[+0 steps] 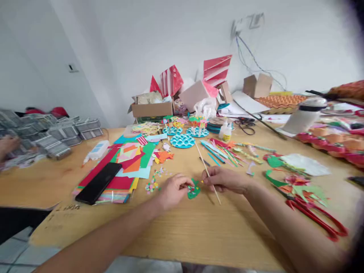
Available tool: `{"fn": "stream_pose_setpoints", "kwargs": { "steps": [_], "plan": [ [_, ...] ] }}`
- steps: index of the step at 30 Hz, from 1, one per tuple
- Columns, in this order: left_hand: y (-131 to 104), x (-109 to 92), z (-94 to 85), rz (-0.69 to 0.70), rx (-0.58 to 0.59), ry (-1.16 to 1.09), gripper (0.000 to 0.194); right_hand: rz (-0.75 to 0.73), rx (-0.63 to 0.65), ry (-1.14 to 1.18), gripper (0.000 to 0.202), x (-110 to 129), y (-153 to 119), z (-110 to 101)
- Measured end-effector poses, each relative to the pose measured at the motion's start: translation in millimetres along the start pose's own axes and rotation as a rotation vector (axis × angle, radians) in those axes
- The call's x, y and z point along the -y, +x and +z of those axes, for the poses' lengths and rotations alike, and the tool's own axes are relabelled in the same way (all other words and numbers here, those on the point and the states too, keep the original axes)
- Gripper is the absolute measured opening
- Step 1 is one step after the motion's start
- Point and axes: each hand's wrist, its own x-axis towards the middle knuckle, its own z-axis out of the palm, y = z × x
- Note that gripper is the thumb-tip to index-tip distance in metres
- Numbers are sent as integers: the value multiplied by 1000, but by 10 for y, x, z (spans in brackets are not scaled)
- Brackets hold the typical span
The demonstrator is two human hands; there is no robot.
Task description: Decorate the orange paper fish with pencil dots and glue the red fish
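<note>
My left hand [176, 188] has its fingers together at the left edge of a green paper cutout [193, 191] that carries small coloured dots. Close on the right, my right hand [217, 179] pinches a thin wooden stick [201, 155], which slants from upper left to lower right. A tiny yellow piece shows near my right fingertips. Small paper dots [151, 186] lie in a loose pile left of my left hand. Orange paper fish [165, 156] rest behind the dots. Farther back stands a blue scalloped disc [182, 140].
Coloured paper sheets [139, 159] and a black phone [99, 183] are on the left, beside a white glue bottle [98, 149]. Red-handled scissors [315, 216] and paper scraps lie right. Another person's hand [8, 146] shows at the far left.
</note>
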Motion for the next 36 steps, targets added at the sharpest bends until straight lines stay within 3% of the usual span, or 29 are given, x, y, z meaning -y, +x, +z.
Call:
{"fn": "stream_pose_setpoints", "kwargs": {
  "steps": [12,36],
  "plan": [
    [148,25,187,237,58,162,24,-42,13,52,15,-139,-111,-62],
    [134,-2,197,262,65,212,23,-52,28,-28,11,-112,-141,-48]
  ]
}}
